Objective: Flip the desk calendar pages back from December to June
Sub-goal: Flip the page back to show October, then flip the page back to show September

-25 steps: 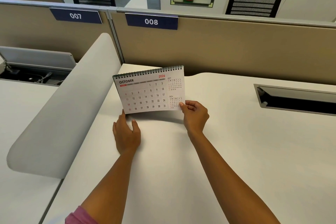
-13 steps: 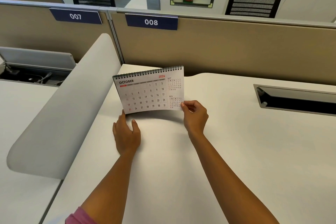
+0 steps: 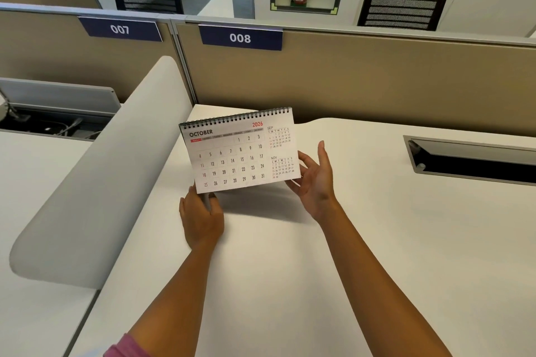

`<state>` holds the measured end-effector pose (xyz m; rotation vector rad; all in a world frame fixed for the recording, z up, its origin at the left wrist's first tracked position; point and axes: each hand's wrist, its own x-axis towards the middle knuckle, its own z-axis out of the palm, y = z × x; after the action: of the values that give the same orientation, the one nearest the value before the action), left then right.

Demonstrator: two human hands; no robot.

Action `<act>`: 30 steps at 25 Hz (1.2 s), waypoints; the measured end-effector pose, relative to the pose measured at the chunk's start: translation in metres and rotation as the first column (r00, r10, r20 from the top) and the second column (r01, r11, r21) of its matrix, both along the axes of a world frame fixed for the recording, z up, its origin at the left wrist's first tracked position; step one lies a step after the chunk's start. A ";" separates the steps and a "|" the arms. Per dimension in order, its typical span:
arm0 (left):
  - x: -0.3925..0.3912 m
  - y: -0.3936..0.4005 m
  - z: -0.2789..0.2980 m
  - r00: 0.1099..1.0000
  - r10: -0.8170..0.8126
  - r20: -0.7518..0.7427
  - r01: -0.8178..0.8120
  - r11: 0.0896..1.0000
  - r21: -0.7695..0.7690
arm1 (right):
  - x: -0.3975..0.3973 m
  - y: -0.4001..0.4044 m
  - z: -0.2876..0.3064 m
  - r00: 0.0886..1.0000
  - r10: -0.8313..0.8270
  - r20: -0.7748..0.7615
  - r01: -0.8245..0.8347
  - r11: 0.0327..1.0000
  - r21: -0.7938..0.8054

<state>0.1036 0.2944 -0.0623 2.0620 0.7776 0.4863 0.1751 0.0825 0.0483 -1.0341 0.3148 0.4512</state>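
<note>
A white spiral-bound desk calendar (image 3: pixel 232 153) stands on the white desk (image 3: pixel 377 255) with its October 2026 page facing me. My left hand (image 3: pixel 201 219) rests on the desk at the calendar's lower left corner and grips the base there; the page hides its fingertips. My right hand (image 3: pixel 314 180) is at the lower right corner, palm turned up and thumb raised. Its fingers are spread and reach behind the page's right edge, touching it without pinching. The lower right corner of the page is lifted slightly off the stand.
A curved white divider (image 3: pixel 116 168) runs along the left of the desk. A beige partition (image 3: pixel 377 75) labelled 008 stands behind the calendar. An open cable tray (image 3: pixel 475 162) is set into the desk at right. Two black chairs and a fire extinguisher are beyond the partition.
My right hand let go its pinch on the page's lower right corner, opened, and slid its fingers behind the page edge. The left hand and the calendar stayed in place.
</note>
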 end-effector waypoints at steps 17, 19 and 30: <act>0.001 0.001 -0.007 0.999 -0.016 -0.033 0.016 1.000 -0.002 | 0.049 0.025 0.084 0.948 0.025 0.317 -0.162 0.895 0.415; 0.001 0.001 -0.006 0.999 -0.009 -0.031 0.009 1.000 -0.009 | 0.056 0.028 0.087 0.946 0.010 0.324 -0.143 0.910 0.388; 0.001 0.003 -0.009 0.999 -0.015 -0.045 0.015 1.000 0.001 | 0.058 0.024 0.057 0.919 -0.139 0.368 0.135 0.990 0.037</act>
<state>0.1050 0.2972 -0.0712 2.0848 0.7883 0.4337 0.2331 0.1068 0.1051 -1.0558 0.0457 0.1244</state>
